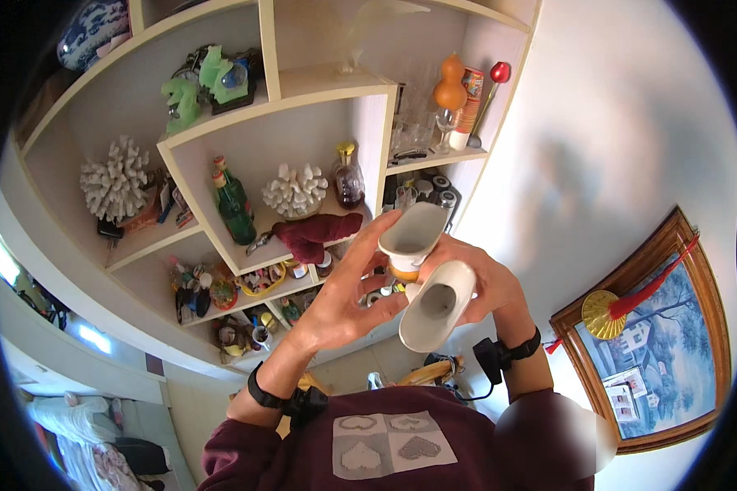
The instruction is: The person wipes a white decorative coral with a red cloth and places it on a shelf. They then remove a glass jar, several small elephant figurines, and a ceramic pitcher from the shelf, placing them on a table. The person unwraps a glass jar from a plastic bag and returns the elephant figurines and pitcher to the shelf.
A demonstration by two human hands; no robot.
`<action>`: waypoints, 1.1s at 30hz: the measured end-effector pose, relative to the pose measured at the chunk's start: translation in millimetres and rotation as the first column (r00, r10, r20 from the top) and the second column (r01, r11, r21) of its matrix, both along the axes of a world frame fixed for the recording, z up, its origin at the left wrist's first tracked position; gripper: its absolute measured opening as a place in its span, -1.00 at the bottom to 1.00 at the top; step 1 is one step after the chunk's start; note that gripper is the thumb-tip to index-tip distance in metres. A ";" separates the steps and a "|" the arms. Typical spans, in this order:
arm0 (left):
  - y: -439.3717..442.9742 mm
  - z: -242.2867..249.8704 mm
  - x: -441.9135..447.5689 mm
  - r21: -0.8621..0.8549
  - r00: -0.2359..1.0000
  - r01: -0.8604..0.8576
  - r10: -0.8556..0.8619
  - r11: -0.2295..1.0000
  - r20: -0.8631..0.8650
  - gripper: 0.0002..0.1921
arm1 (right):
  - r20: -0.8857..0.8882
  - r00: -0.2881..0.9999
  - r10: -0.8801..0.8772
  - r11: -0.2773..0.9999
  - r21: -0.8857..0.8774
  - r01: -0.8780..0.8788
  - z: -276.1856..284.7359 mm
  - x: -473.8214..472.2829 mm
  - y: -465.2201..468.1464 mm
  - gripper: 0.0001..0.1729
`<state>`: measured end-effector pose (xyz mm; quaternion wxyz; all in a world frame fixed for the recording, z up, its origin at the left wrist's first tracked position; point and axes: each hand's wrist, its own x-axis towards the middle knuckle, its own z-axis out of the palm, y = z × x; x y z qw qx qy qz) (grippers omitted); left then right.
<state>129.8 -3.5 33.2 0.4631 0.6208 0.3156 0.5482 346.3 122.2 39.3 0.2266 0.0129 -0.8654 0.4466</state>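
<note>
Two white ceramic vessels with oval mouths are held up before my chest, their openings facing me. The upper vessel [410, 233] has an orange-brown band low on its body. Just below and to its right is the lower vessel [437, 310], tilted, with a small dark patch inside. My right hand [490, 279] grips the lower vessel from the right, its fingers reaching between the two. On the left side, my left hand [338, 304] has its fingers spread around the upper vessel, and its thumb lies close to the lower one. Whether it bears any weight is unclear.
Cream shelving [387, 132] stands ahead, holding white coral [298, 190], green glass bottles [236, 212], a liquor decanter [348, 178], a maroon cloth item [310, 236] and a wine glass [446, 126]. A framed picture [669, 344] hangs at right. Wooden furniture [427, 373] is below.
</note>
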 end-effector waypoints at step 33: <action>-26.5 -28.5 -9.9 0.477 0.850 -0.455 0.526 0.752 -0.019 -0.25 | -0.254 0.922 -0.293 0.852 -0.507 0.131 -26.0 -14.1 -32.0 -0.36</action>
